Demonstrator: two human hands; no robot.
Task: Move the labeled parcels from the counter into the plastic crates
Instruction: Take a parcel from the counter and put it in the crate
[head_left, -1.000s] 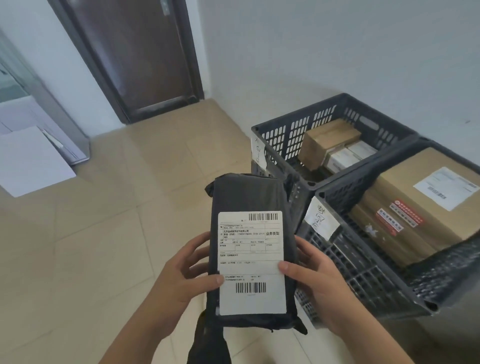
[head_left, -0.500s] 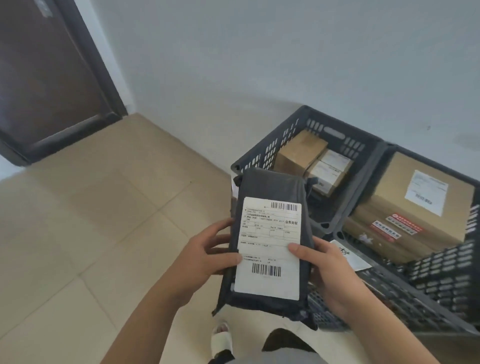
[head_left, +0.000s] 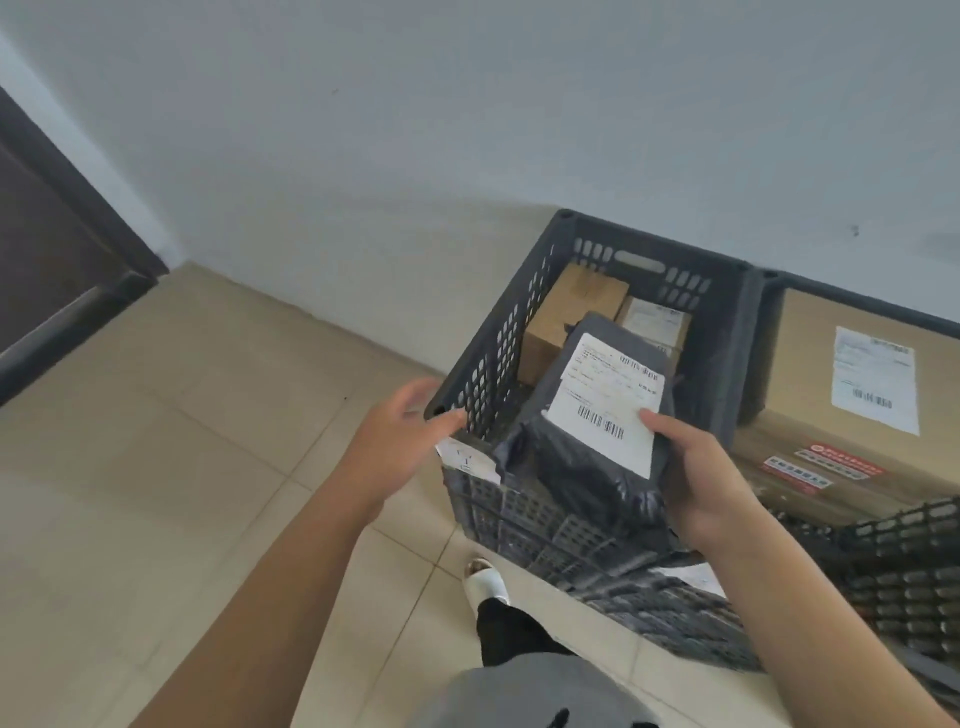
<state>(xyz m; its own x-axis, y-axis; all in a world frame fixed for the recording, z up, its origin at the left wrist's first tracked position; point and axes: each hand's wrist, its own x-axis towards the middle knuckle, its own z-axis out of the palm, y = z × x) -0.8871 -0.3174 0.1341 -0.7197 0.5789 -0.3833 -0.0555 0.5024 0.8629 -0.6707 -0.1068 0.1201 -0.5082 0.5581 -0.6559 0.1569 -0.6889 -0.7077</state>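
A dark grey plastic-wrapped parcel (head_left: 582, 452) with a white barcode label is tilted over the left grey plastic crate (head_left: 488, 358). My right hand (head_left: 701, 478) grips its lower right edge, thumb on the label. My left hand (head_left: 400, 441) is off the parcel, fingers relaxed, hovering at the crate's near left corner. Inside that crate lie a brown cardboard box (head_left: 566, 312) and a smaller white-labelled box (head_left: 657, 322). The right crate (head_left: 893, 561) holds a large cardboard parcel (head_left: 831, 395) with a white label and red stickers.
Both crates stand on a beige tiled floor (head_left: 182, 467) against a white wall. A dark brown door (head_left: 47, 249) is at the far left. My foot in a white shoe (head_left: 485, 579) stands just in front of the left crate.
The parcel has moved forward and down over the left crate. My left hand has let go of it; only my right hand holds it now. The view has turned right toward the crates.
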